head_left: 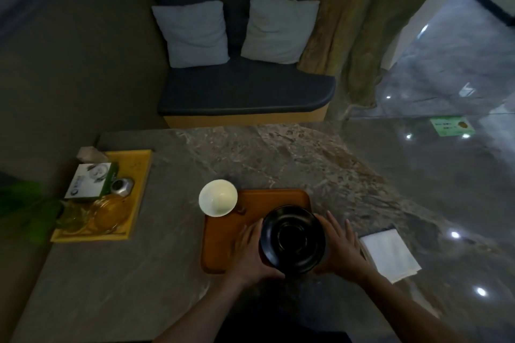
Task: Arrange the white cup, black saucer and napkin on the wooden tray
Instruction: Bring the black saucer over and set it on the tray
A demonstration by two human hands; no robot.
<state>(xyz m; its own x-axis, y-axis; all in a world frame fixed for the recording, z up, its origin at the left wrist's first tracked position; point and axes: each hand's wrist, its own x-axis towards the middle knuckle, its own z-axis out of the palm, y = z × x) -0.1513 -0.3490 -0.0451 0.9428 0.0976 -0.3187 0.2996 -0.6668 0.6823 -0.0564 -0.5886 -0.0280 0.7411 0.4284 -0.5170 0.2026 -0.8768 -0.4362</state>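
Observation:
The black saucer [292, 239] is over the near right part of the wooden tray [223, 242]; whether it rests on the tray or is held just above it I cannot tell. My left hand [249, 250] cups its left rim and my right hand [341, 245] cups its right rim. The white cup [218, 198] stands at the tray's far left corner, overlapping its edge. The folded white napkin [390, 255] lies on the stone table to the right of the tray.
A yellow tray [140, 175] at the table's left holds a green-and-white box [89, 181], a small metal jar [121, 186] and glass dishes [108, 213]. A dark bench with two pillows [195, 33] stands beyond the table [278, 156]. Glossy floor lies to the right.

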